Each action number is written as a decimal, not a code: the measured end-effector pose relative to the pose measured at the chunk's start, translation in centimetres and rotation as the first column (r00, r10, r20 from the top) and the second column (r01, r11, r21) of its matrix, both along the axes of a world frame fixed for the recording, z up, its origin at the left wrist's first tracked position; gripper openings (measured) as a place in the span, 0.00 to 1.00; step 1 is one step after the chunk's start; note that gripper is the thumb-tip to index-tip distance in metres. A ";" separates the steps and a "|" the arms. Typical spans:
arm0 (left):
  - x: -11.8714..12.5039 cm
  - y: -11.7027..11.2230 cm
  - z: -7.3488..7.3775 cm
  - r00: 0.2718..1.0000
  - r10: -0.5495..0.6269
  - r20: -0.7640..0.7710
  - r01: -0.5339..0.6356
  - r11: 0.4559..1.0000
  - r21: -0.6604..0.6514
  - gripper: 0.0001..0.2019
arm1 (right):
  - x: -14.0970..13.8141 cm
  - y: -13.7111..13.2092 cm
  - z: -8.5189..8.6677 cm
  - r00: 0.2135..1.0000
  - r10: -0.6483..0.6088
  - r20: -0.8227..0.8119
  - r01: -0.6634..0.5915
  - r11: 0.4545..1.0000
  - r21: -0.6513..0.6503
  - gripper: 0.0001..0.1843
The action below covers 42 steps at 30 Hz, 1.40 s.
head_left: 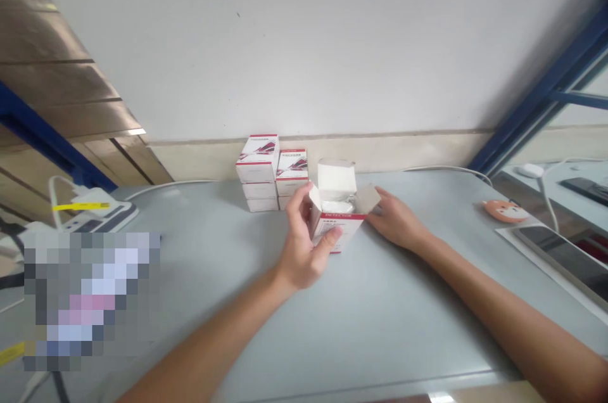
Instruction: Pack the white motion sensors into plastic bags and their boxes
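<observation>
My left hand (304, 244) grips a white and red carton (337, 232) standing open at the top, with its fingers round the near side and the thumb across the front. A white item in clear plastic (336, 180) sticks up out of the carton. My right hand (394, 219) lies on the table to the carton's right, its fingertips at a raised grey-backed flap (368, 198). Behind the carton stand two stacks of similar white and red cartons (256, 168), the nearer carton hiding part of the right stack (291, 173).
The grey table (380, 327) meets a white wall behind, with a cable along its back edge. At left are a white device with a yellow strip (90, 213) and a pixelated patch (90, 298). At right lie an orange fox-faced mouse (505, 210) and a dark tablet (565, 257).
</observation>
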State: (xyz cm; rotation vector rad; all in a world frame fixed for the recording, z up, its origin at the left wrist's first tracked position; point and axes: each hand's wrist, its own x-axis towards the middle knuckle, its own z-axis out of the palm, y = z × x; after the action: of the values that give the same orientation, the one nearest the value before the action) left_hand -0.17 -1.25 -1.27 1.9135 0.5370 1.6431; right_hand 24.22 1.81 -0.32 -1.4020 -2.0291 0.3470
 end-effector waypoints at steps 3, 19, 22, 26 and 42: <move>0.1 0.1 -0.1 1.000 -0.007 0.011 0.007 1.000 0.005 0.38 | -0.2 -1.6 3.3 0.978 -0.056 -0.202 0.108 0.960 0.260 0.09; 0.6 0.1 0.0 0.996 -0.054 0.066 0.056 0.998 -0.026 0.37 | -5.7 -4.4 10.6 0.989 0.136 -0.057 -0.132 0.988 0.079 0.05; 0.7 0.1 0.0 0.996 -0.056 0.067 0.057 0.998 -0.021 0.36 | -5.5 -4.6 10.9 0.969 0.248 -0.024 -0.244 0.965 0.092 0.07; 0.7 0.1 0.1 0.994 -0.049 0.102 0.055 0.997 -0.055 0.36 | -4.4 -4.4 10.1 0.964 0.264 -0.040 -0.253 0.952 0.173 0.12; 0.9 -0.6 0.1 0.999 0.015 0.043 -0.014 1.000 -0.023 0.36 | -4.3 -4.9 8.7 0.906 0.225 -0.358 -0.110 0.942 0.316 0.03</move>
State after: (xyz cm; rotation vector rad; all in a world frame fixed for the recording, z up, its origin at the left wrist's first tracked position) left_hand 0.72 -1.82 -1.17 1.8577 0.5518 1.6761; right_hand 19.95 -3.11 8.42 -0.8962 -1.7851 0.3550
